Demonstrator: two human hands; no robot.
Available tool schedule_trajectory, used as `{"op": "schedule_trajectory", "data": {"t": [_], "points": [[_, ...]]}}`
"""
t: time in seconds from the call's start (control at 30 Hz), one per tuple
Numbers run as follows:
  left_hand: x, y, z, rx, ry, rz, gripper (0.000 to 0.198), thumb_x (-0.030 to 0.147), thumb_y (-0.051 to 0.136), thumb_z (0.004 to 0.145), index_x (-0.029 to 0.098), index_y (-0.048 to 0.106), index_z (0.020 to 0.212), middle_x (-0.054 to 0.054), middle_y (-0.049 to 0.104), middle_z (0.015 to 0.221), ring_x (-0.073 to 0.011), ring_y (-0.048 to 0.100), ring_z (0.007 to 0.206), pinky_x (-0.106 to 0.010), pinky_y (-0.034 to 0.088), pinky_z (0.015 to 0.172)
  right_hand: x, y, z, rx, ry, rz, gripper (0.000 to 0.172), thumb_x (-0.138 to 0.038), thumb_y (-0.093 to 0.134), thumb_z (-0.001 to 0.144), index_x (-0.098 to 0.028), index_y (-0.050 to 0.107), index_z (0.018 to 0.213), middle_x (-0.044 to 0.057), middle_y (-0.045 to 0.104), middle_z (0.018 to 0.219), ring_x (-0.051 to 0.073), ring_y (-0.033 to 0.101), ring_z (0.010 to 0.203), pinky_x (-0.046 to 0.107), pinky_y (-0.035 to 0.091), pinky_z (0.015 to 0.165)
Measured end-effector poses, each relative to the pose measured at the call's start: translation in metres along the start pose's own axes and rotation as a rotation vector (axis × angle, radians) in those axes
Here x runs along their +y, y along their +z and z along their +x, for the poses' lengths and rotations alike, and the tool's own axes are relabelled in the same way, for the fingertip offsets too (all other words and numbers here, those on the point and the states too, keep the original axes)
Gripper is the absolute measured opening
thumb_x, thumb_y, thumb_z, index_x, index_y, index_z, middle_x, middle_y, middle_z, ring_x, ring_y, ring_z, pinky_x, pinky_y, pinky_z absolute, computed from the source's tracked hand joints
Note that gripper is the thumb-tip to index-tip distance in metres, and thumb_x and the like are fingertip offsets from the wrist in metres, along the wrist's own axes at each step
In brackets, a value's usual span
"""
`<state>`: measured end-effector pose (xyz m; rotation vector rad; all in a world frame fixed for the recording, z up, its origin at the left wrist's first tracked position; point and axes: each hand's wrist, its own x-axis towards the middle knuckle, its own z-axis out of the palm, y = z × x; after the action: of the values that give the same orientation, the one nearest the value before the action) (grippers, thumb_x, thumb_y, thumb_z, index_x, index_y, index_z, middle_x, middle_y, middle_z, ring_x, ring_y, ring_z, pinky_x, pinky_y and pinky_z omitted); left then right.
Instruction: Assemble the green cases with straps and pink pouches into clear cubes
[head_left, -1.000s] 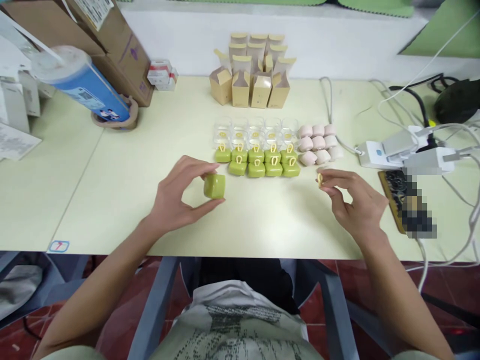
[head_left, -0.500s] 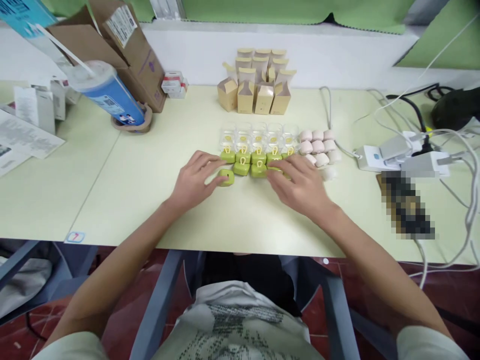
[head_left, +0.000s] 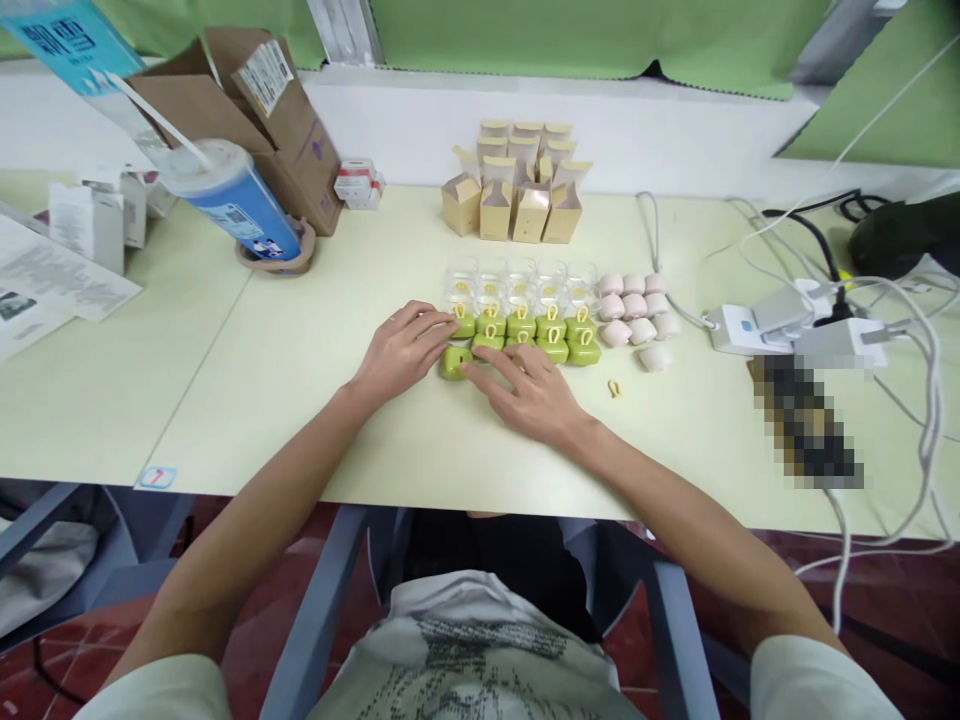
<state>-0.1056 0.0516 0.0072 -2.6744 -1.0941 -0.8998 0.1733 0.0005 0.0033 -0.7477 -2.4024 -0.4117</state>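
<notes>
Small glossy green cases (head_left: 553, 347) with yellow loops stand in two rows on the table. At the front left corner one green case (head_left: 454, 362) shows a dark hole on top and no loop. My left hand (head_left: 406, 348) lies at the left end of the rows, fingers stretched, their tips touching the cases there. From the right, my right hand (head_left: 531, 398) reaches over the front row with its fingers apart, one fingertip against the loopless case. It hides part of that row. A single yellow loop (head_left: 614, 388) lies on the table to the right.
Clear plastic cups (head_left: 520, 287) stand behind the green cases, pale pink rounded pieces (head_left: 634, 307) to their right. Open small cardboard boxes (head_left: 531, 212) stand by the wall. A blue drink cup (head_left: 251, 215) is at left; a power strip (head_left: 742, 330) and cables are at right.
My right hand has moved left from the right end of the green cases to the front left, uncovering the right-end cases and the loose yellow loop. My left thumb has left the loopless case.
</notes>
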Motion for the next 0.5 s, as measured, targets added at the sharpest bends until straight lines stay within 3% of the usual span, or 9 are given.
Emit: {"op": "schedule_trajectory", "data": {"t": [0.17, 0.27, 0.37, 0.43, 0.5], "points": [[-0.003, -0.004, -0.008, 0.021, -0.037, 0.032, 0.023, 0.032, 0.063, 0.111, 0.025, 0.082, 0.121, -0.013, 0.081, 0.112, -0.0275, 0.075, 0.108, -0.046, 0.064, 0.090, -0.004, -0.006, -0.001, 0.122, -0.079, 0.136, 0.041, -0.006, 0.065, 0.102, -0.026, 0.076, 0.135, 0.010, 0.080, 0.130, 0.027, 0.066, 0.109, 0.043, 0.058, 0.089], [0.006, -0.011, -0.008, 0.236, -0.123, -0.051, 0.022, 0.034, 0.073, 0.107, 0.025, 0.084, 0.123, -0.011, 0.081, 0.110, -0.0233, 0.076, 0.100, -0.041, 0.067, 0.087, 0.001, -0.012, -0.002, 0.199, -0.022, 0.244, 0.040, -0.004, 0.064, 0.101, -0.025, 0.075, 0.133, 0.010, 0.081, 0.121, 0.026, 0.067, 0.102, 0.043, 0.058, 0.084], [0.027, -0.018, 0.004, 0.475, -0.335, -0.353, 0.027, 0.038, 0.084, 0.101, 0.028, 0.086, 0.126, -0.008, 0.079, 0.113, -0.0192, 0.077, 0.100, -0.036, 0.070, 0.088, 0.005, -0.016, 0.002, 0.340, 0.080, 0.294, 0.041, -0.003, 0.059, 0.102, -0.027, 0.072, 0.132, 0.008, 0.081, 0.114, 0.023, 0.068, 0.092, 0.041, 0.059, 0.078], [0.043, -0.020, 0.018, 0.439, -0.414, -0.612, 0.029, 0.042, 0.087, 0.098, 0.031, 0.087, 0.125, -0.006, 0.080, 0.117, -0.0184, 0.079, 0.104, -0.034, 0.071, 0.089, 0.009, -0.019, 0.006, 0.450, 0.128, 0.271, 0.038, -0.003, 0.061, 0.102, -0.028, 0.072, 0.130, 0.008, 0.079, 0.115, 0.021, 0.068, 0.090, 0.038, 0.058, 0.075], [0.058, -0.017, 0.033, 0.319, -0.398, -0.781, 0.029, 0.045, 0.088, 0.097, 0.032, 0.089, 0.124, -0.007, 0.083, 0.121, -0.0192, 0.080, 0.107, -0.033, 0.072, 0.090, 0.013, -0.022, 0.008, 0.511, 0.153, 0.194, 0.035, -0.006, 0.067, 0.102, -0.030, 0.074, 0.127, 0.008, 0.077, 0.120, 0.021, 0.067, 0.093, 0.037, 0.058, 0.075]]}}
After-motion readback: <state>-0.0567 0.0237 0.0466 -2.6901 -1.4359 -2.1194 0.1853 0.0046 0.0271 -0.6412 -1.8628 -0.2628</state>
